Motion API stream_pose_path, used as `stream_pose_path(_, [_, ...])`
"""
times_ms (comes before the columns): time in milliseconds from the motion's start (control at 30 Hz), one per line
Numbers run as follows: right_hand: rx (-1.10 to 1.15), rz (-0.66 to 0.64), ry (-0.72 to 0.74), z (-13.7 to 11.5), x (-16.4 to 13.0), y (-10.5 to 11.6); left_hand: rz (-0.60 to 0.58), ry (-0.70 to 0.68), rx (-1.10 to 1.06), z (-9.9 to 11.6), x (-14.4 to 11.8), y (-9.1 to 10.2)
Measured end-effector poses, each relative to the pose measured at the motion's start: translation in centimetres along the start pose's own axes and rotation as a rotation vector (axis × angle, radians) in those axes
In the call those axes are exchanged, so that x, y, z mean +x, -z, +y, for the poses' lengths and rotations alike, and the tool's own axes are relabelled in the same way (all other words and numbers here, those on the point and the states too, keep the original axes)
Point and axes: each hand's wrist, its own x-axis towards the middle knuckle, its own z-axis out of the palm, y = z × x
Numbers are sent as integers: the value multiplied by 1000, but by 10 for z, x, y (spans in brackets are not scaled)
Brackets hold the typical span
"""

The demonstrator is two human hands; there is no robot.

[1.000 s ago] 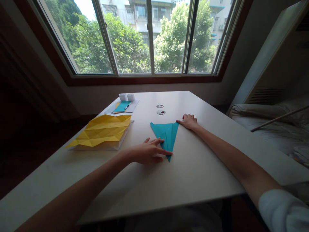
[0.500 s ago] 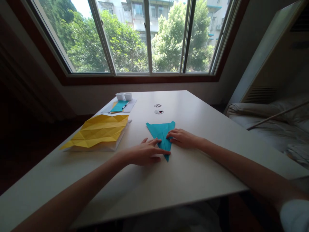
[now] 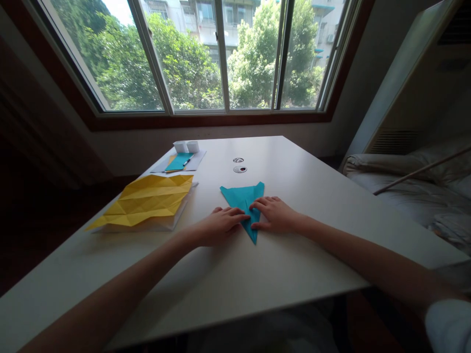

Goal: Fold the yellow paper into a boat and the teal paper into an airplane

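Note:
A folded sheet of turquoise paper (image 3: pixel 239 196) lies flat on the white table, its wide edge away from me and its narrow point toward me. From the left, my left hand (image 3: pixel 222 225) rests with fingers stretched over the paper's left edge, the fingertips touching its middle. My right hand (image 3: pixel 274 214) lies on the right edge with thumb and fingers spread, pressing the paper down. Neither hand grips the sheet. The hands cover parts of both side edges.
A creased yellow sheet (image 3: pixel 154 198) lies on white material to the left. Farther back are two small white containers (image 3: pixel 186 146), more turquoise paper (image 3: pixel 178 162) and a pen (image 3: pixel 188 160). Two round marks or discs (image 3: pixel 240 169) are on the table (image 3: pixel 312 260) beyond the folded paper.
My left hand has drawn back from the paper's lower point, and its extended index finger is now up beside the others. The right thumb has come down toward the point.

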Motion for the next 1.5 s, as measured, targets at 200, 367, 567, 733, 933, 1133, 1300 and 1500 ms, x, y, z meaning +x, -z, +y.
stream_pose_path(200, [59,-8,13,-4,-8,-2,17,10,29,0,0,-3])
stream_pose_path(367, [61,-46,-10,-14,-15,-1,23,19,41,1,0,-2])
stream_pose_path(567, [73,-78,-13,-12,-16,2,43,21,28,2,1,-3])
stream_pose_path(733, [19,-56,118,9,-10,9,12,20,-4,-2,0,-3])
stream_pose_path(933, [-64,-6,285,11,-11,14,91,23,72,-7,0,-2])
stream_pose_path(1133, [-88,-21,355,-16,-14,14,189,7,84,-1,4,-3])
stream_pose_path(1300, [-22,-11,249,-2,-11,23,217,-18,37,1,7,-6])
stream_pose_path(1500, [-31,-46,-106,47,-10,28,232,-19,64,0,6,-8])
